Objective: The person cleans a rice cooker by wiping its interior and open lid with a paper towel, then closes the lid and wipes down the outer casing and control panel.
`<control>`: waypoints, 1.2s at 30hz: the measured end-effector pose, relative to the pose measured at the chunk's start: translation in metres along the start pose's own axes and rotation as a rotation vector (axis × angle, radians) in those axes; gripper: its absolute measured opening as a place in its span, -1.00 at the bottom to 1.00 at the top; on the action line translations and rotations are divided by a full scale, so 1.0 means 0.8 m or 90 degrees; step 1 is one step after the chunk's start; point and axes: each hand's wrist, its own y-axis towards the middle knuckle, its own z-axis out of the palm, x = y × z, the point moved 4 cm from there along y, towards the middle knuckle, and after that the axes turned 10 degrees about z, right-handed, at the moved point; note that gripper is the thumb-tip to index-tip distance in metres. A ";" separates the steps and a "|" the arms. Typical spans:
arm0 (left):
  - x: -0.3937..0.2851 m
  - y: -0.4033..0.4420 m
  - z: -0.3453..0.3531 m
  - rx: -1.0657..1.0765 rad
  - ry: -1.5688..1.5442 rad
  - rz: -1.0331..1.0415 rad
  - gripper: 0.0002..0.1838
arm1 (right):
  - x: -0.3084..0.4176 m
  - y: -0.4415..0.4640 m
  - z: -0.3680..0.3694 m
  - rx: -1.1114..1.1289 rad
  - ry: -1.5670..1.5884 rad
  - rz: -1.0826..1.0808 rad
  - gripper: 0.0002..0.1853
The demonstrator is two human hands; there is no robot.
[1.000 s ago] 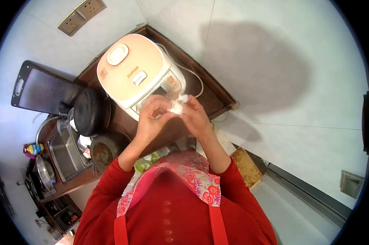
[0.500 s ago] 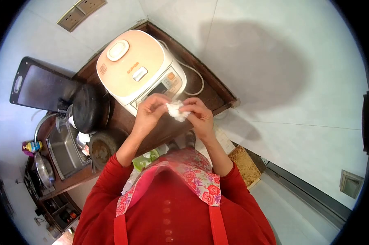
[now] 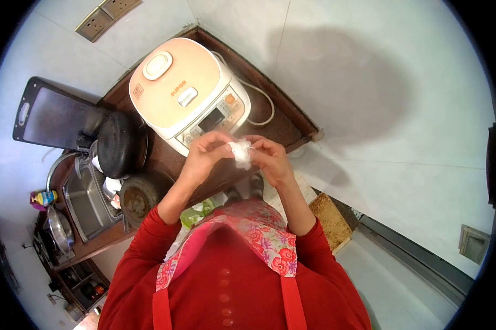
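Note:
A small crumpled white wad, thin like tissue or plastic film, is held between my two hands in front of the rice cooker. I cannot tell which material it is. My left hand pinches its left side with thumb and fingers. On the other side, the fingertips of my right hand are closed on it too. Just beyond my hands stands the white rice cooker with its peach lid down; my left fingers overlap the lower edge of its control panel in view.
Left of the cooker are a dark pan, a round dark pot, a black-edged cutting board and a steel sink. A white cord curves behind the cooker. The tiled wall rises at right.
The wad has been turned and squeezed into a narrower, more upright shape between my fingers. Both hands shift slightly, my right fingers folding closer. The cooker stays put.

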 end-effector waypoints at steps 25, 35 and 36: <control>-0.149 0.105 -0.150 -0.308 0.707 0.463 -0.76 | 0.035 0.036 0.002 -0.322 -0.342 -0.317 -0.83; -0.114 0.141 -0.163 -0.246 0.911 0.446 -0.57 | 0.042 0.057 0.050 -0.355 -0.518 -0.478 -0.86; -0.115 0.142 -0.162 -0.239 0.924 0.447 -0.57 | 0.045 0.059 0.052 -0.371 -0.539 -0.477 -0.87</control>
